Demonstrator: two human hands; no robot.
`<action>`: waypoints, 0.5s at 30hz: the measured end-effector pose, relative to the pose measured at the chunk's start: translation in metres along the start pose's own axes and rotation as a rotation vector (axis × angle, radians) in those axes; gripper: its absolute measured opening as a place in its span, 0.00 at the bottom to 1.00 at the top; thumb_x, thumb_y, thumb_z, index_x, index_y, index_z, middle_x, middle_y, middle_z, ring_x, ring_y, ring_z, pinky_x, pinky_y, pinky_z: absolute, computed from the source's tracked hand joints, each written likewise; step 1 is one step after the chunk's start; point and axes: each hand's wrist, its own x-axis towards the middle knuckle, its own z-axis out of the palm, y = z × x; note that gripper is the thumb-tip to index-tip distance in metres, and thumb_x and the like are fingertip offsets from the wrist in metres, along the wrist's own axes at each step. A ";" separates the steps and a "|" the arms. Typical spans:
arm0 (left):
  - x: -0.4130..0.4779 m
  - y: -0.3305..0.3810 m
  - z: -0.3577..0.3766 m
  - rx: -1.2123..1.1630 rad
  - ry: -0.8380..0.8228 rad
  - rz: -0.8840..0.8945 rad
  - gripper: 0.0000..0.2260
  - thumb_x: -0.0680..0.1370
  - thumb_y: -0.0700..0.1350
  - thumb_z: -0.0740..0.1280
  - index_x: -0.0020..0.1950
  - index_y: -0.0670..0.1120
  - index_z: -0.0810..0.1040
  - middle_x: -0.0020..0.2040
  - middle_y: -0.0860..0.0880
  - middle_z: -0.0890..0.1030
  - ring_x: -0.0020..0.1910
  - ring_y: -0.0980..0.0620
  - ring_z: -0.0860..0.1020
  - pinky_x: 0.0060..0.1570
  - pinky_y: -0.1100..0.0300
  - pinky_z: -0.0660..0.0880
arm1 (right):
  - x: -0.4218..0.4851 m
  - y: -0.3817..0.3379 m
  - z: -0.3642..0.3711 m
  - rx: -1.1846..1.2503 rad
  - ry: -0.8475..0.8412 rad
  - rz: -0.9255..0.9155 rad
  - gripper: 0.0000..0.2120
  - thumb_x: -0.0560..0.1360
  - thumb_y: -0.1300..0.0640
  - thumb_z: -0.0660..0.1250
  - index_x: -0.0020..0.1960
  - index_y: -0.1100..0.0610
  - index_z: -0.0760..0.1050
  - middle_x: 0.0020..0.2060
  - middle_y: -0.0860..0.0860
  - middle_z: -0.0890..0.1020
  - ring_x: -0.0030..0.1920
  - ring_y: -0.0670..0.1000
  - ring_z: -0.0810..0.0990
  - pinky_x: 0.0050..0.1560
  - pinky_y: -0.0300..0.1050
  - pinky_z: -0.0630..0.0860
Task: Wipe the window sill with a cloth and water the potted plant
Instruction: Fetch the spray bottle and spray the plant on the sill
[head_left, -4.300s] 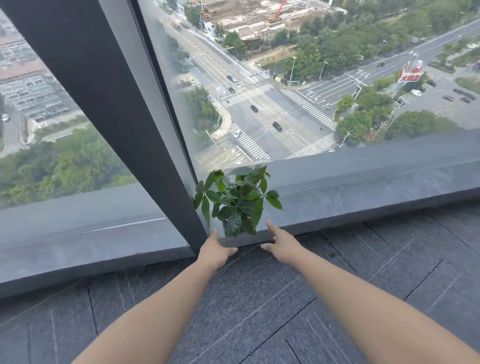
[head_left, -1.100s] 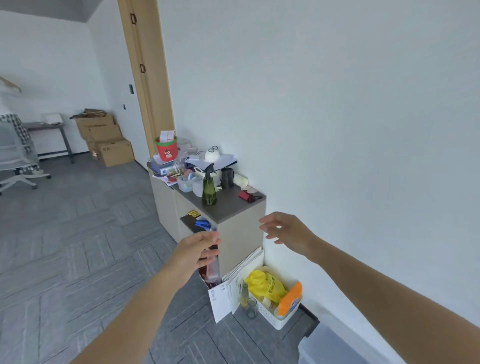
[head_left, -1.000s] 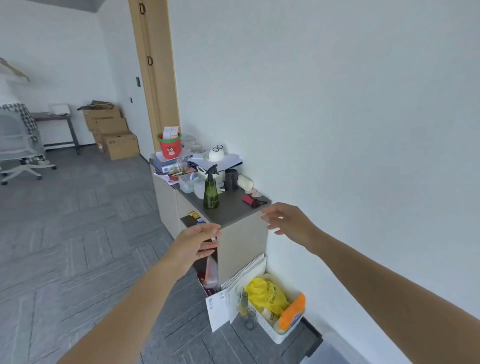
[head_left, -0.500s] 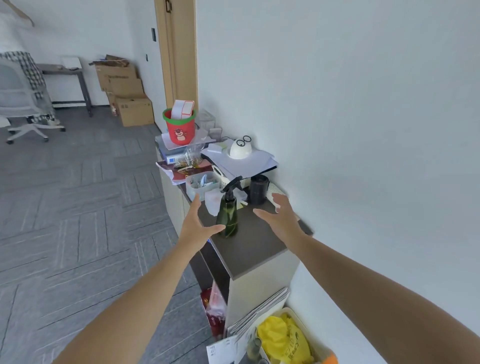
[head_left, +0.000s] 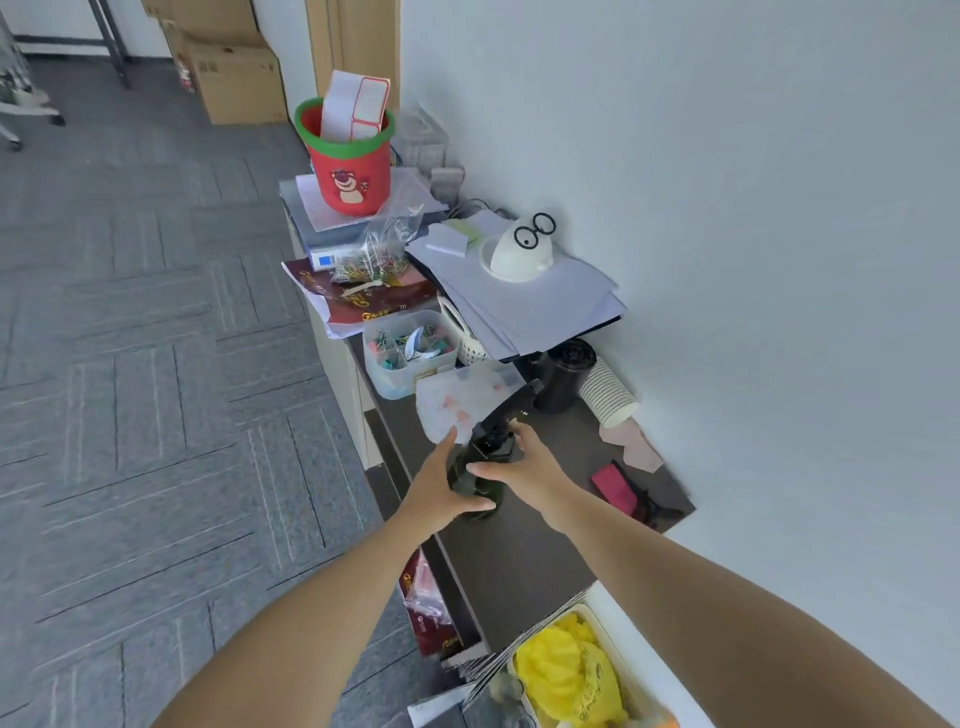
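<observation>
Holding the dark green spray bottle (head_left: 480, 470) from both sides, the left hand (head_left: 441, 491) and the right hand (head_left: 524, 467) wrap around it. The bottle stands on the dark cabinet top (head_left: 519, 551), with its black sprayer at the top. The left fingers (head_left: 480, 505) curl under its body, and the right thumb lies across its front. Half a second ago both hands were open and only near the bottle. Behind it, a clear box (head_left: 408, 353) holds colourful clips. A red bucket (head_left: 350, 161) with a green rim holds white cards. Down by the wall, a white basket (head_left: 631, 675) holds a yellow bag (head_left: 569, 670).
</observation>
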 end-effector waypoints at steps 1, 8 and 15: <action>0.005 -0.002 0.002 0.013 -0.007 0.011 0.49 0.59 0.48 0.82 0.75 0.57 0.60 0.70 0.54 0.72 0.69 0.51 0.71 0.69 0.45 0.68 | 0.006 0.001 0.004 -0.013 -0.006 0.007 0.36 0.64 0.54 0.79 0.68 0.51 0.68 0.61 0.47 0.79 0.63 0.52 0.77 0.65 0.49 0.72; 0.012 -0.009 0.015 0.007 0.074 0.026 0.33 0.60 0.47 0.80 0.62 0.54 0.72 0.55 0.57 0.81 0.56 0.57 0.79 0.61 0.50 0.75 | 0.014 0.000 0.013 -0.104 0.075 -0.006 0.28 0.64 0.55 0.78 0.61 0.49 0.72 0.55 0.46 0.82 0.57 0.51 0.80 0.59 0.49 0.77; -0.020 -0.001 0.015 0.052 0.065 0.006 0.35 0.60 0.48 0.81 0.64 0.56 0.71 0.55 0.59 0.80 0.55 0.59 0.78 0.62 0.55 0.74 | -0.007 -0.005 0.005 -0.239 0.031 -0.025 0.29 0.64 0.52 0.78 0.62 0.50 0.72 0.55 0.47 0.82 0.57 0.51 0.79 0.59 0.47 0.76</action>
